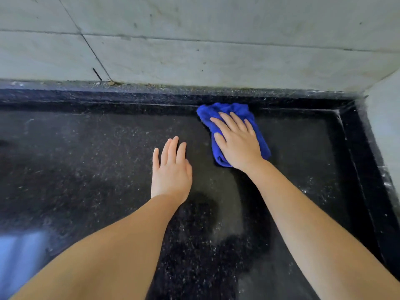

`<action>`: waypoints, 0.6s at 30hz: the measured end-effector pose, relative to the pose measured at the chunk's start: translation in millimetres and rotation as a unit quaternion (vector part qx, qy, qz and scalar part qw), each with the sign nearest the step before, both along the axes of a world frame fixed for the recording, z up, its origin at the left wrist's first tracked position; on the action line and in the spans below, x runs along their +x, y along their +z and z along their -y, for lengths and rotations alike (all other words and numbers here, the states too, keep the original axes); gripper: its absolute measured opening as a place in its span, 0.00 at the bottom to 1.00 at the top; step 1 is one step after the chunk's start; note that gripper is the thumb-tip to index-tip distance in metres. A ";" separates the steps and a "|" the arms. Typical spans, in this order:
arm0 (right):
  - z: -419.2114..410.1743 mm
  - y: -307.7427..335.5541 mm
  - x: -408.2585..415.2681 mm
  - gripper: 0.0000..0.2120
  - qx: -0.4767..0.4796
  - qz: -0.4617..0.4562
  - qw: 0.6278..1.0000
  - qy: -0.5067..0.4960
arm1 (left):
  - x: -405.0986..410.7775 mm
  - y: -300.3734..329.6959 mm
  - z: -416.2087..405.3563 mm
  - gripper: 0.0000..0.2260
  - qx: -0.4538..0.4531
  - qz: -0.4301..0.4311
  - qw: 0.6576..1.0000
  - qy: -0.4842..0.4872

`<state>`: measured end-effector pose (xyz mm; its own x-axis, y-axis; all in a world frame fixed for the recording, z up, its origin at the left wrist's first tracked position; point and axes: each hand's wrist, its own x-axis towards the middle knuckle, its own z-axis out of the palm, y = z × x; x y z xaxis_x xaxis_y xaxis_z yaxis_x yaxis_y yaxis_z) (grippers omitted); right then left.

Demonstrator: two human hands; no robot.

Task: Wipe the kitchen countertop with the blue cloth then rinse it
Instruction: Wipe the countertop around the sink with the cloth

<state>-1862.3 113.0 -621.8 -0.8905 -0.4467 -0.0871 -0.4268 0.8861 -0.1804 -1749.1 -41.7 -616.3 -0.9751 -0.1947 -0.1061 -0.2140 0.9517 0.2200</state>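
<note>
A crumpled blue cloth [225, 112] lies on the black speckled countertop [91, 161], close to the raised back edge. My right hand [237, 140] presses flat on the cloth with straight, spread fingers, covering its middle. My left hand [171, 167] rests flat on the bare countertop to the left of the cloth, fingers straight, holding nothing. A greyish smear streaks the stone just in front of both hands.
A pale tiled wall [194, 40] rises behind the countertop and another wall [387, 118] closes the right side. A raised black rim [357, 152] runs along the back and right edges. A bright reflection [19, 256] shows at the lower left.
</note>
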 end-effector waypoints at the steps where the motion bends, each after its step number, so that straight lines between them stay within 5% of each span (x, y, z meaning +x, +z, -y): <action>1: -30.7 -2.7 -3.3 0.23 0.016 -0.021 0.999 -0.024 | 0.2 0.2 -0.6 0.21 0.000 0.003 1.000 -0.001; 5: -149.5 -1.5 -19.5 0.26 0.032 -0.029 0.974 -0.220 | 0.8 0.4 -1.1 0.22 -0.003 0.009 1.000 -0.001; 8: -124.5 2.7 -5.1 0.24 -0.002 0.002 0.926 -0.378 | 0.7 0.0 -1.1 0.21 -0.001 0.003 1.000 -0.002; 12: -27.3 -5.4 77.2 0.25 0.004 -0.052 0.989 -0.135 | 0.9 -1.3 -1.5 0.21 0.004 -0.010 1.000 0.003; 15: -39.4 1.2 88.5 0.24 0.017 0.002 0.996 0.087 | 2.1 -0.9 -2.7 0.20 0.015 -0.021 1.000 0.008; 18: -115.2 -0.6 16.2 0.28 0.027 -0.023 0.999 0.006 | 1.8 -1.8 -3.4 0.20 0.010 -0.030 0.999 0.006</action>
<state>-1846.2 228.2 -622.4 -0.8889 -0.4524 -0.0715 -0.4435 0.8892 -0.1125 -1747.4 -38.4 -618.1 -0.9774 -0.2050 -0.0516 -0.2114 0.9447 0.2508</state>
